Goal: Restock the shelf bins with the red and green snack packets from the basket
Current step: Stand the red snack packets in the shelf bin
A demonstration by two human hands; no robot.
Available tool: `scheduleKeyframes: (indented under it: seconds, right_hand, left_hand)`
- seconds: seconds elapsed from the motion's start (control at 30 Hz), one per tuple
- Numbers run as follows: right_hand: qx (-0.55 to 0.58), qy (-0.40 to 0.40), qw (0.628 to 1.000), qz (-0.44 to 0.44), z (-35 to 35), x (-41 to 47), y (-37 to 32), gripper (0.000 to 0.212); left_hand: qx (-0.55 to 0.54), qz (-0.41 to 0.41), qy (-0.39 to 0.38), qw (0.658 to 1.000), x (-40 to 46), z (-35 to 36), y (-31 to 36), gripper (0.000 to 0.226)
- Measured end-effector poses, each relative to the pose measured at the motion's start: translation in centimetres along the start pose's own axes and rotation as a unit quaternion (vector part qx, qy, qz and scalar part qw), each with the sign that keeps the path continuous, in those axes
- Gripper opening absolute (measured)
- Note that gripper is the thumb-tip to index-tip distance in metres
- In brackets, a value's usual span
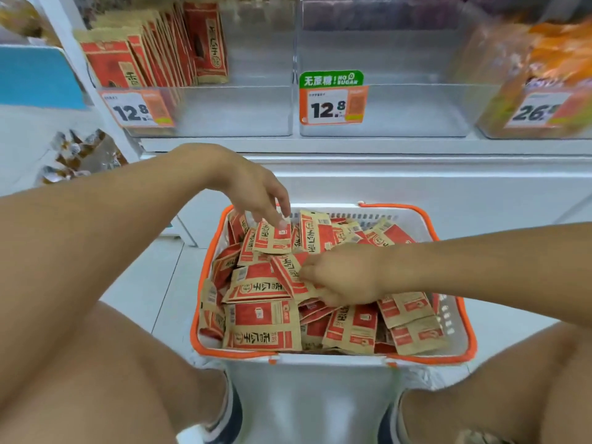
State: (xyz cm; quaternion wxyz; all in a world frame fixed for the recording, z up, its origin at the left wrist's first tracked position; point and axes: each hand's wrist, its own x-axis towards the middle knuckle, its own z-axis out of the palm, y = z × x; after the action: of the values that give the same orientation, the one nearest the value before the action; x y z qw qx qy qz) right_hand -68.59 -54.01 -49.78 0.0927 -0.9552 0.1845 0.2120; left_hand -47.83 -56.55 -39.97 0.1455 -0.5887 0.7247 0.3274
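1. Person crouches in front of a white shelf unit, knees either side of a white basket w/ orange rim [461,355] on the floor.
2. Basket is heaped w/ red-and-kraft snack packets [262,328], lying flat and overlapping at all angles. No green ones showing in the heap.
3. Left hand [256,193] reaches down over the far-left part of the basket, wrist bent, fingers pointing down. Fingertips [282,223] touch the top edge of one red packet [272,237] that stands tilted against others. Fingers look fairly straight; can't tell if it's a real pinch or just contact.
4. Right hand [344,275] is in the middle of the basket, fingers curled in, gripping a red packet [293,272] by its edge. That packet is tilted up off the pile.
5. Above, at shelf level: clear bin on the left [243,107] holds a row of the same red packets [150,56] standing upright, packed to its left side; the rest of it is bare. Price tag [136,108] on its front reads 12.8.
6. Middle clear bin [416,110] has a green "no sugar" label [331,78] over a 12.8 tag.
7. Right bin [512,75] holds orange packs, blurred; tag starts w/ 26.
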Motion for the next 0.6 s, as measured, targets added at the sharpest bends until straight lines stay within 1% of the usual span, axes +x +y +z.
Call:
scheduleKeyframes:
  seconds: [0.03,0.07,0.13,0.2,0.23,0.27,0.3,0.33,0.4,0.47,0.5,0.53,0.6]
  right_hand:
    - [-0.002,0.009,1.0,-0.002,-0.8,-0.3,0.1,0.028]
    - [0.0,0.037,0.999,-0.002,-1.8,-0.6,0.7,0.026]
    - [0.036,0.095,0.994,0.033,-3.7,-1.4,2.6,0.025]
    - [0.116,0.164,0.977,0.065,-5.6,-2.4,4.3,0.028]
    - [0.159,0.2,0.963,0.084,-6.6,-2.9,5.1,0.029]
    - [0.208,0.235,0.944,0.105,-7.6,-3.5,5.9,0.028]
    - [0.273,0.266,0.916,0.125,-8.6,-4.1,6.7,0.027]
    - [0.345,0.299,0.878,0.141,-9.4,-4.7,7.3,0.026]
    - [0.472,0.352,0.79,0.168,-10.5,-5.5,8.0,0.024]
    - [0.566,0.4,0.701,0.168,-11.8,-5.9,8.2,0.023]
    - [0.601,0.41,0.668,0.157,-12.3,-6.0,8.1,0.022]
    - [0.63,0.406,0.647,0.139,-12.8,-5.9,8.1,0.018]
    - [0.664,0.38,0.636,0.104,-13.4,-5.4,7.8,0.009]
  left_hand:
    - [0.006,-0.004,-0.02,1.0,-0.1,-0.3,0.3,0.04]
    - [0.018,-0.007,-0.046,0.999,-0.2,-0.7,0.6,0.047]
    - [0.041,-0.011,-0.077,0.996,-0.3,-1.3,0.9,0.067]
    - [0.033,-0.008,-0.071,0.997,-0.4,-1.7,0.7,0.084]
    - [0.012,-0.002,-0.059,0.998,-0.5,-1.8,0.5,0.087]
    - [-0.018,0.01,-0.044,0.999,-0.6,-1.9,0.2,0.086]
    - [-0.054,0.026,-0.027,0.998,-0.6,-2.0,-0.1,0.08]
    - [-0.093,0.044,-0.01,0.995,-0.6,-2.2,-0.5,0.07]
    - [-0.177,0.077,0.017,0.981,-0.8,-2.5,-1.0,0.046]
    - [-0.252,0.101,0.042,0.962,-1.0,-2.7,-1.3,0.032]
    - [-0.284,0.111,0.064,0.95,-1.1,-2.8,-1.4,0.028]
    - [-0.311,0.119,0.092,0.938,-1.2,-2.9,-1.6,0.024]
    - [-0.342,0.128,0.149,0.919,-1.7,-3.2,-1.9,0.019]
